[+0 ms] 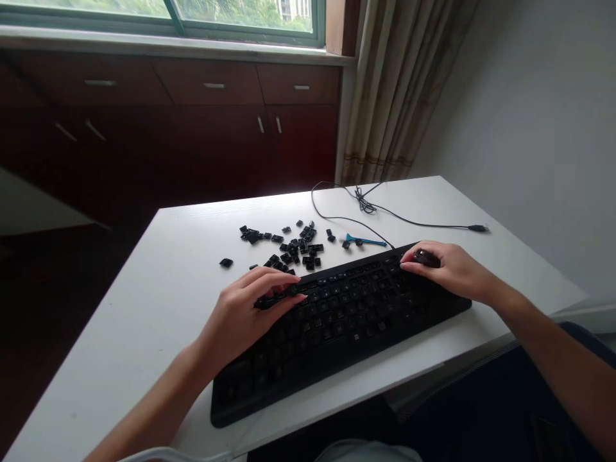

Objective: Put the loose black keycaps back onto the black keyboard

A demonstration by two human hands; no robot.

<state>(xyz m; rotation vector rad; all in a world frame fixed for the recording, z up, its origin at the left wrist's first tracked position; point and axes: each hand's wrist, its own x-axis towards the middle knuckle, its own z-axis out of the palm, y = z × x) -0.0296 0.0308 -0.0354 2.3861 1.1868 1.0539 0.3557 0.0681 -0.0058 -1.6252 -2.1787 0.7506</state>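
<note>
My left hand is at the far edge of the keyboard, thumb and index finger slightly parted; against the dark keys I can't tell whether they hold a cap. My right hand has thumb and index nearly meeting over the keyboard's far right part, with a dark, glossy object tucked in the curled fingers.

From my viewpoint the biggest thing is the white surface. On it the black keyboard lies at a slant, its left end nearer me, under both hands. Its cable leaves the far edge, is bunched partway along and ends in a plug near the surface's right side. Beyond the keyboard, a blue tool lies flat with a couple of caps beside it. The loose keycaps form an untidy scatter just past my left hand, with one lone cap off to the left.

I judge the work partway along: the middle and near rows look largely capped, while dozens of caps are off the board. The dark left and right ends are too dim for me to count bare spots.
</note>
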